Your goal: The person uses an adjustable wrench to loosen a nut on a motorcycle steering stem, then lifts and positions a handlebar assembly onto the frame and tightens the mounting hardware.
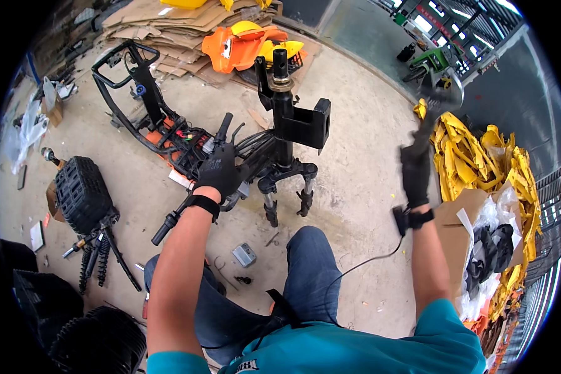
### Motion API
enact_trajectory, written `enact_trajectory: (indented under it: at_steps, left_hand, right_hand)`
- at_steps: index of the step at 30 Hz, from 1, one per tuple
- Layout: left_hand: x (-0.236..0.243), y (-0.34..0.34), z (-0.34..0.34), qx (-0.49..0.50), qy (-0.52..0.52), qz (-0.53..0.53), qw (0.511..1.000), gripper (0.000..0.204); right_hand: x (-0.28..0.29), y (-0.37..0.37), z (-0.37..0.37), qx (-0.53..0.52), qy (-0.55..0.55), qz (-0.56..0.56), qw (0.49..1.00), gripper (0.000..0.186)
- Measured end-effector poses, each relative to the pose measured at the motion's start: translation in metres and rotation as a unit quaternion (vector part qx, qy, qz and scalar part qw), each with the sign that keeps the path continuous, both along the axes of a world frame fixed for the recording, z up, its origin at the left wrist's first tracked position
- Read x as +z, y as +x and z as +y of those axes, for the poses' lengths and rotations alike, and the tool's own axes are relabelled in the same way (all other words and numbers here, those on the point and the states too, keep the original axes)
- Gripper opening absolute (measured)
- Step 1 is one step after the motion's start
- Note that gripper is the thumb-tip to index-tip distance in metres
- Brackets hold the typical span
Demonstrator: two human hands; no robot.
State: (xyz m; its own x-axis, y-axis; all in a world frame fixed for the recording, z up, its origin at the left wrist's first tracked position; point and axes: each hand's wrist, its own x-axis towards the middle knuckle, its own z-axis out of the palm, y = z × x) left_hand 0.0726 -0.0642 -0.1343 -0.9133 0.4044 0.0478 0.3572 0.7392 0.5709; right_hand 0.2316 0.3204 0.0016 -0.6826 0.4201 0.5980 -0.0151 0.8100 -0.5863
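Note:
My left hand (218, 173), in a black glove, is closed around the middle of a black handlebar (168, 225) between its two grips. Just right of it stands a black steering column (283, 118) with a bracket, a brass-coloured nut near its top and two short fork legs below. Cables run from the handlebar towards the column. Out to the right, my right hand (416, 171), also gloved, is raised and closed on a dark hammer-shaped tool (427, 121). Motion smears the tool, so its head is unclear. Neither the column nor the frame touches this tool.
Behind the handlebar lies a black vehicle frame (162, 134) with wiring. A small grey box (244, 255) sits on the floor by my knee. Left are a black crate-like part (84, 187) and shock absorbers (96, 265). Yellow parts (467, 156) and an open carton (452, 218) are right.

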Motion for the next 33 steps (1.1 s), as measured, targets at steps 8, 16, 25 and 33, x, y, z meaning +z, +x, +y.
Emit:
enact_trajectory:
  at_steps: [8, 16, 25, 33]
  left_hand:
    - [0.0, -0.002, -0.006, 0.027, -0.013, 0.027, 0.999, 0.044]
    - [0.005, 0.004, 0.0, 0.025, -0.021, 0.042, 0.999, 0.049]
    - [0.011, 0.005, 0.0, 0.02, -0.035, 0.033, 0.999, 0.053]
    - [0.011, 0.004, 0.004, 0.02, -0.056, 0.03, 0.998, 0.053]
  right_hand:
    - [0.088, -0.023, 0.042, -0.037, 0.248, -0.07, 0.966, 0.038]
    - [0.142, -0.09, -0.005, 0.159, 0.259, -0.281, 0.91, 0.02]
    - [0.151, -0.13, -0.023, 0.21, 0.248, -0.384, 0.864, 0.014]
    - [0.15, -0.148, -0.032, 0.206, 0.212, -0.455, 0.84, 0.013]
